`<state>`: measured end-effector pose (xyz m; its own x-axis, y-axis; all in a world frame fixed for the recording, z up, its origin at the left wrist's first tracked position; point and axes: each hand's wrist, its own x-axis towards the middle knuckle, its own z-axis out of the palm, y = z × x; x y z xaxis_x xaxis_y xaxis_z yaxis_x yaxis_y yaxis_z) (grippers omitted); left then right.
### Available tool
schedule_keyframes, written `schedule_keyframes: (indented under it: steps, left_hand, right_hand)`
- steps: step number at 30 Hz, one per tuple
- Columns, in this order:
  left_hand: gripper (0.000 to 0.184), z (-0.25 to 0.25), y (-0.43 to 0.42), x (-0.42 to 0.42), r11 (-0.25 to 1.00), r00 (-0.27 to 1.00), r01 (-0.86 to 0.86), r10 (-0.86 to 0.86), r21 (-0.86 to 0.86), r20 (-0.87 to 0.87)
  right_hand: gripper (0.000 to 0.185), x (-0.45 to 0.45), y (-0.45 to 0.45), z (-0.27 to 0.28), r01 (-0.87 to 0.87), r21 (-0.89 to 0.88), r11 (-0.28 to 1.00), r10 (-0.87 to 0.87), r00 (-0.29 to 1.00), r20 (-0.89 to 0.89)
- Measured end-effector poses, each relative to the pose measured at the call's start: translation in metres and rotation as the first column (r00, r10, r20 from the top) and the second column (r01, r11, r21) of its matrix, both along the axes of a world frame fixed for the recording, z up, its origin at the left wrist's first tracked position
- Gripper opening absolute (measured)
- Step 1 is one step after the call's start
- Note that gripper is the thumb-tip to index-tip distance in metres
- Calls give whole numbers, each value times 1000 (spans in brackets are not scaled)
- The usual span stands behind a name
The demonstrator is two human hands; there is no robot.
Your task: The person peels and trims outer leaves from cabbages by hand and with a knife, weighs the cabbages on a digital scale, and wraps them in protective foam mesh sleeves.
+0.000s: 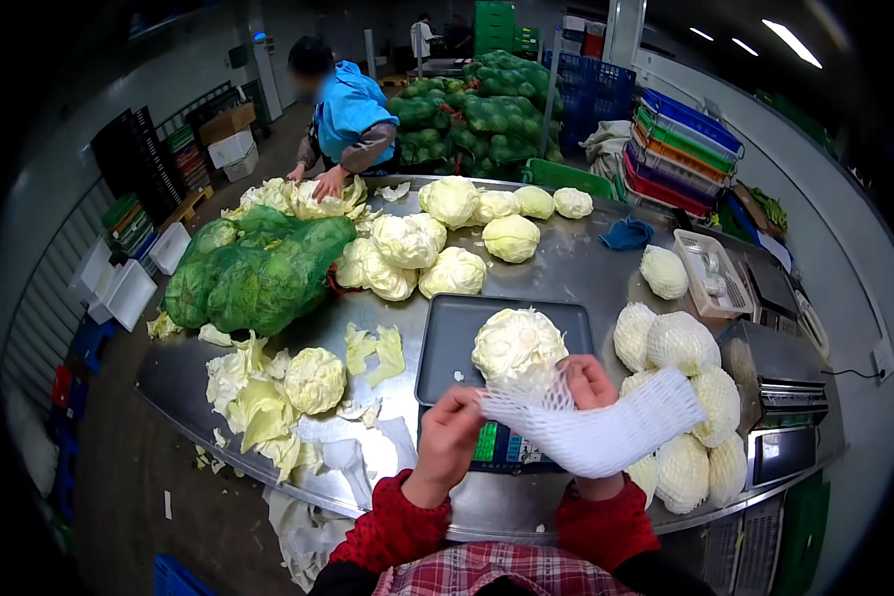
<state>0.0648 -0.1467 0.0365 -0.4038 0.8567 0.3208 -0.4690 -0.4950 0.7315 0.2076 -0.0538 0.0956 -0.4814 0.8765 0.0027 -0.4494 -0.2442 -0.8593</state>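
A white foam net sleeve (606,427) stretches between my two hands. My left hand (449,437) pinches its open end at the left. My right hand (588,385) grips the other side of that opening, and the long tail of the sleeve drapes over my right wrist. Right behind the opening, a trimmed cabbage (519,346) sits on the grey tray (447,343) of a scale. Its lower edge shows through the mesh, and I cannot tell how far the net reaches around it. Part of the scale's keypad (487,442) shows between my hands.
Netted cabbages (683,340) are grouped at the right. Bare cabbages (452,270) stand behind the scale, near a green mesh sack (253,273). Loose leaves (263,397) lie at the left. Across the table, a co-worker (353,119) handles cabbage. Stacked crates (680,149) stand at back right.
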Motion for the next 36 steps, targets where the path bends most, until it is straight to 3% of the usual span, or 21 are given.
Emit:
schedule_keyframes:
  steps: [1,3,5,7,10,12,13,14,15,16,17,23,24,26,28,29,30,31,32,33,36]
  left_hand:
    - [10,1,0,-2,983,917,160,-183,93,356]
    - [11,3,0,-8,976,896,188,-215,109,388]
    - [13,3,3,-10,960,846,237,-279,150,455]
    - [17,-5,-3,-3,918,823,389,-385,80,418]
    - [25,-28,-17,13,769,813,581,-566,-267,141]
    - [30,-31,-27,23,642,763,598,-639,-480,94]
    - [30,-48,-26,14,642,763,597,-640,-481,94]
    - [29,-69,-23,-2,720,807,566,-583,-402,92]
    - [28,-51,-21,-8,789,847,523,-523,-321,96]
    - [27,-31,-20,1,885,869,432,-357,-172,344]
    - [27,-24,-18,-8,893,826,449,-398,-38,400]
    - [36,-24,-26,9,866,763,500,-432,-16,481]
    - [38,-31,-27,12,860,827,485,-393,-157,402]
    - [34,-45,-33,19,813,910,410,-332,-414,250]
    - [28,-62,-29,23,832,992,87,-121,-548,-25]
    - [23,-57,-25,19,832,986,-67,-28,-551,-162]
    - [20,-46,-19,15,815,946,-266,118,-515,-302]
    - [19,-60,-5,5,781,837,-503,335,-370,-433]
    - [19,-67,8,-11,733,846,-528,407,-429,-344]
    - [18,-56,20,-25,754,890,-454,406,-475,-205]
    - [31,-78,77,-62,647,780,-624,487,-438,-393]
  right_hand:
    - [18,3,3,-10,1,-4,1000,-1,1000,-1]
    - [23,10,6,-44,-435,110,894,409,890,201]
    - [29,30,10,-51,-754,38,656,737,651,181]
    - [25,39,13,-67,-690,145,710,695,719,16]
    - [18,40,20,-62,-377,78,923,382,922,-68]
    - [18,46,25,-65,-408,12,913,401,894,-201]
    - [18,48,27,-67,-445,-51,894,406,854,-326]
    - [18,47,21,-72,-388,-138,911,335,893,-300]
    - [27,56,27,-88,-523,-76,849,495,838,-228]
    - [29,60,16,-104,-556,-136,820,528,827,-195]
    - [30,58,4,-110,-579,-178,796,546,813,-203]
    - [38,60,-2,-116,-439,-158,884,402,888,-222]
    - [47,64,5,-119,-441,-112,890,403,878,-258]
    - [42,66,18,-107,-407,-88,909,365,880,-304]
    - [43,64,26,-104,-402,-178,898,338,891,-304]
    - [40,58,32,-99,-425,-112,898,384,883,-268]
    - [41,47,41,-88,-402,-40,915,394,910,-128]
    - [37,36,58,-80,-406,80,910,386,903,187]
    - [26,14,63,-51,-333,196,922,240,892,385]
    - [24,-3,96,-67,-328,607,724,-149,785,602]
    - [22,-74,148,-68,-145,803,578,-543,667,511]
